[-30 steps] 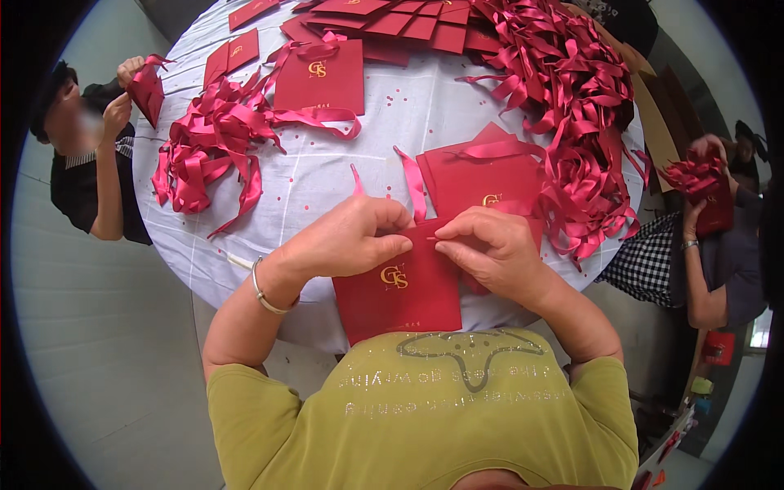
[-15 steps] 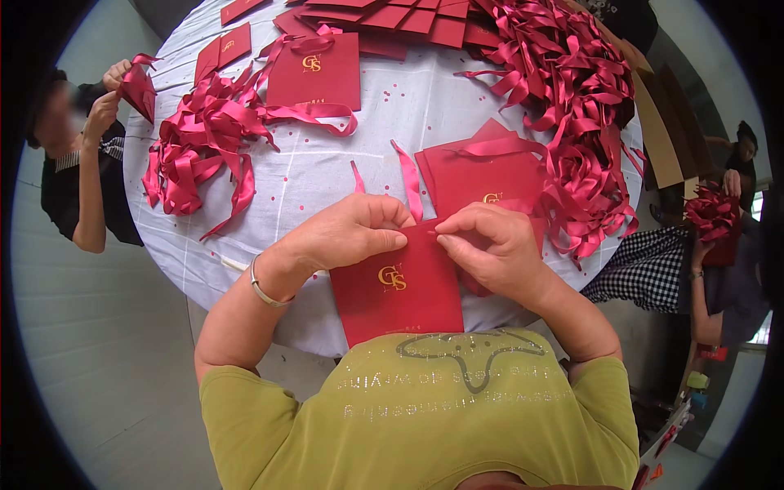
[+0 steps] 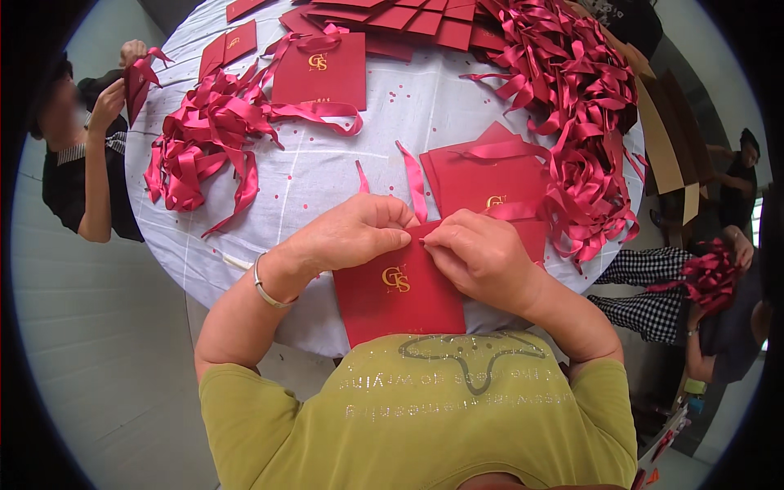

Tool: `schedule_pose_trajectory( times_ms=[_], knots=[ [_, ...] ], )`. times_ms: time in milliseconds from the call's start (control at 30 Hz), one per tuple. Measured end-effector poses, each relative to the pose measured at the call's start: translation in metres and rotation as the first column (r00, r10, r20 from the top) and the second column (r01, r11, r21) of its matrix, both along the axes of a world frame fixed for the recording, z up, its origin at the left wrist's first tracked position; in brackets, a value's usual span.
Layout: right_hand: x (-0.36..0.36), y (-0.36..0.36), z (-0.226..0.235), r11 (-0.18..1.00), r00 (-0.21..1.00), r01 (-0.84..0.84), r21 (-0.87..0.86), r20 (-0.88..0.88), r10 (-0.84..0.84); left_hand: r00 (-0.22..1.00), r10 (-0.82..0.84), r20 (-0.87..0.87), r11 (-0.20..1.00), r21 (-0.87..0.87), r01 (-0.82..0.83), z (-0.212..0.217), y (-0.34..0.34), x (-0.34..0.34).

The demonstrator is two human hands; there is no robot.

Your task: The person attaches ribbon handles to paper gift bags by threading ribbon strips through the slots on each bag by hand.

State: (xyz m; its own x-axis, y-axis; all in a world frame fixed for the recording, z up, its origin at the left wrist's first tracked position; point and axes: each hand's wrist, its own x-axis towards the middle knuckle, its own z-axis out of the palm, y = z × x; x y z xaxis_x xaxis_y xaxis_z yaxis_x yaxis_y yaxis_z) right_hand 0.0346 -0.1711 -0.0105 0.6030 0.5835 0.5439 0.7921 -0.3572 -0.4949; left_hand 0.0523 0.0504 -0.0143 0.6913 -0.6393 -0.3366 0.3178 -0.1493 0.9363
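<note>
A flat red paper gift bag (image 3: 400, 304) with a gold emblem lies upright against my front at the table's near edge. My left hand (image 3: 359, 233) is closed on its top edge, thumb on the front face. Close beside it, my right hand (image 3: 483, 255) pinches at the front of the bag just below the top edge. A tiny tip shows at those fingertips, too small to name. Behind the bag a pink satin ribbon (image 3: 413, 181) rises onto the cloth, with a second ribbon end (image 3: 362, 176) to its left.
More red bags (image 3: 482, 175) lie just beyond my right hand. A large heap of ribboned bags (image 3: 572, 106) fills the right side; a ribbon pile (image 3: 204, 135) sits left. Stacked bags (image 3: 392, 18) line the far side. People handle bags at both sides.
My right hand has moved slightly left along the bag, closer to my left thumb, and its fingers have turned downward. My left hand keeps its hold.
</note>
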Motion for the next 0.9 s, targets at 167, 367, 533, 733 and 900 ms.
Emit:
schedule_pose_trajectory(
  times_ms=[167,367,533,733,900],
  knots=[
    [-0.008,0.017,0.01,0.978,0.992,0.043,-0.206,0.124,-0.017,0.963,0.076,0.258,0.984,0.137,-0.114,0.001,0.005,-0.016],
    [-0.022,0.022,0.012,0.851,0.986,0.158,-0.5,0.129,-0.107,0.876,0.012,0.482,0.987,0.136,-0.088,-0.01,-0.008,-0.016],
    [-0.003,0.02,0.028,0.974,0.938,0.052,-0.22,-0.324,-0.123,0.898,0.019,0.441,0.984,0.149,-0.094,0.0,-0.007,-0.025],
    [-0.008,0.019,0.031,0.989,0.988,0.011,-0.147,-0.152,-0.033,0.832,0.004,0.554,0.98,0.163,-0.113,0.0,-0.002,-0.024],
    [0.001,0.02,0.044,0.999,0.875,-0.043,-0.001,-0.482,0.037,0.799,0.049,0.6,0.972,0.154,-0.176,0.004,-0.003,-0.031]
  ],
)
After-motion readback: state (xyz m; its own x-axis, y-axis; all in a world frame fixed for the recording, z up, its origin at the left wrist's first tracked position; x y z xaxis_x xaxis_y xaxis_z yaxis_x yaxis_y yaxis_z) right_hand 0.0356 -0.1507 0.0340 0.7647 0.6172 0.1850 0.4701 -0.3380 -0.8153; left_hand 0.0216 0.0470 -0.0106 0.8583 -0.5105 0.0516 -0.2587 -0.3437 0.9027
